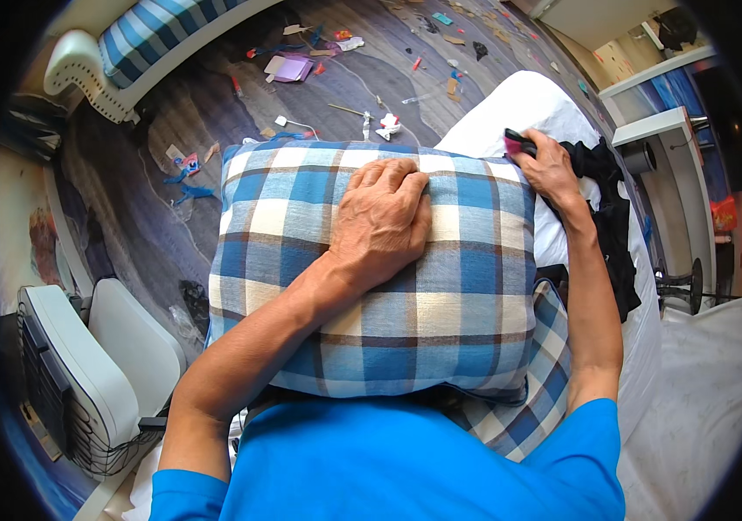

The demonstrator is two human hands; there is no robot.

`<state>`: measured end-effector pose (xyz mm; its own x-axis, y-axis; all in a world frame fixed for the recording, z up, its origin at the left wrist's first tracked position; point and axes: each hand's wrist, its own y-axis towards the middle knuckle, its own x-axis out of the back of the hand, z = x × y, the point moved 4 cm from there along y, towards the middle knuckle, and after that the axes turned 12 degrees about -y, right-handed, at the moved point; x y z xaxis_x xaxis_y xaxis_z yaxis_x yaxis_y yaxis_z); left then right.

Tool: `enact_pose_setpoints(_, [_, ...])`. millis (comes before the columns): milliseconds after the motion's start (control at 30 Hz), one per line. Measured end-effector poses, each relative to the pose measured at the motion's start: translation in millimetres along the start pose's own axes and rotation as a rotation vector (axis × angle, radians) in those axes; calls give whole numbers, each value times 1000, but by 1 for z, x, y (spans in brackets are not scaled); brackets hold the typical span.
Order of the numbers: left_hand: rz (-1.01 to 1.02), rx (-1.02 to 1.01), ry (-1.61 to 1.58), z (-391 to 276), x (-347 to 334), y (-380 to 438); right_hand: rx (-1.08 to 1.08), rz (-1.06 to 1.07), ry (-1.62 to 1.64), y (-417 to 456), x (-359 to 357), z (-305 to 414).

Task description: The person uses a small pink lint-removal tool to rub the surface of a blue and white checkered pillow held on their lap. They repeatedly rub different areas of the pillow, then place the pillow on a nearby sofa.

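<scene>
A blue, white and brown plaid pillow [475, 286] lies across the lap in front of me. My left hand [382, 215] presses on its upper middle, palm down, with the fingers slightly curled and nothing seen in them. At the pillow's upper right corner, my right hand [548, 163] grips a small black-and-pink object [518, 143], perhaps a brush or lint tool; its lower part touches or hovers over the fabric edge. Another plaid cushion [550, 332] shows partly from under the pillow, near my right forearm.
White bedding [508, 104] and crumpled black clothing [612, 241] lie on the right. Scraps, wrappers and a purple box [291, 68] litter the patterned floor. A white chair-like unit [84, 365] with cables stands at the lower left, and a bench with a striped cushion [149, 36] at the upper left.
</scene>
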<state>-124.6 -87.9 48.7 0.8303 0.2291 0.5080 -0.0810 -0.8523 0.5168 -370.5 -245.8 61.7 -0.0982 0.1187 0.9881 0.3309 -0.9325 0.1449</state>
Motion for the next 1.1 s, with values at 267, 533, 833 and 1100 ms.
enact_pose_setpoints(267, [38, 28, 10, 1, 3, 2, 445, 46, 445, -2, 10, 142])
enact_pose_setpoints(533, [14, 3, -28, -1, 5, 3, 182, 49, 202, 0, 6, 83])
enact_pose_setpoints(833, [6, 11, -81, 3, 4, 3, -263, -34, 122, -25, -11, -29])
enact_pose_setpoints(1100, [-13, 45, -79, 8, 12, 2, 156, -25, 433, -19, 41, 110])
